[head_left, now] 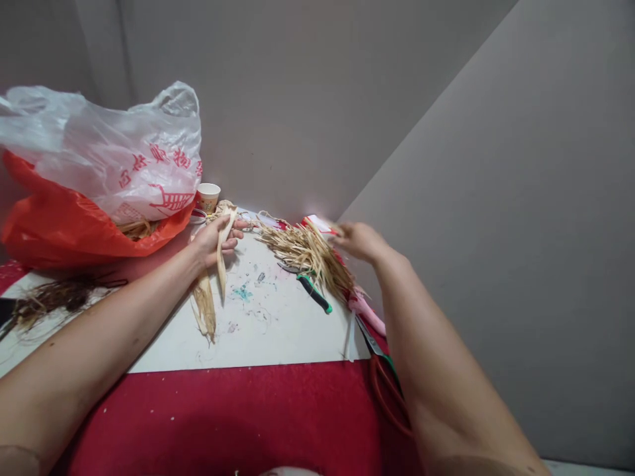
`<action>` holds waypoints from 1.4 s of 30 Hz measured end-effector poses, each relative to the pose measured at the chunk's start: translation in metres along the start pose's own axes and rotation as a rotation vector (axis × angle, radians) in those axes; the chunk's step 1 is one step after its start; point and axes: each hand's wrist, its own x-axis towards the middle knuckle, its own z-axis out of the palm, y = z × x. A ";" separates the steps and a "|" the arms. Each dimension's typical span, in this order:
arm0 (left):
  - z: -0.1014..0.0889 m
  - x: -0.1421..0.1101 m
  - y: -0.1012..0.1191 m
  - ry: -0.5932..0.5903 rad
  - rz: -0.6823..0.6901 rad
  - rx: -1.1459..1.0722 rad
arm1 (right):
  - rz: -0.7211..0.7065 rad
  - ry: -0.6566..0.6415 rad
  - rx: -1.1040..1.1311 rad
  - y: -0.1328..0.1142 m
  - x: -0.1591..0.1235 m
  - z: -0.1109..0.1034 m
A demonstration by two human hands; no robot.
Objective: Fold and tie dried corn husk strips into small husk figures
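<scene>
A long pale strip of dried husk hangs from my left hand, pinched by the thumb while the other fingers stretch to the right. Just below that hand lies a wider dried husk piece on the white board. At the right, my right hand is closed at the far end of a bundle of narrow dried strips. A pale blurred strip shows at its fingertips. Green-and-black pliers lie against the near side of the bundle.
A white-and-red plastic bag stands at the left, beside a paper cup. Dark fibres lie in front of it. Red-handled scissors and a pink object are near my right forearm. Grey walls enclose the red table.
</scene>
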 end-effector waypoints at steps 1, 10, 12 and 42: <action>0.001 0.000 0.000 0.011 0.006 -0.004 | 0.061 -0.049 -0.058 0.003 0.004 0.000; 0.003 0.004 -0.012 0.030 0.133 0.141 | 0.119 0.019 0.557 -0.113 -0.021 0.060; 0.002 0.005 -0.016 -0.016 0.156 0.161 | 0.171 -0.164 0.631 -0.128 -0.032 0.096; -0.005 0.003 -0.020 -0.005 0.321 0.759 | 0.251 -0.147 0.810 -0.078 -0.048 0.170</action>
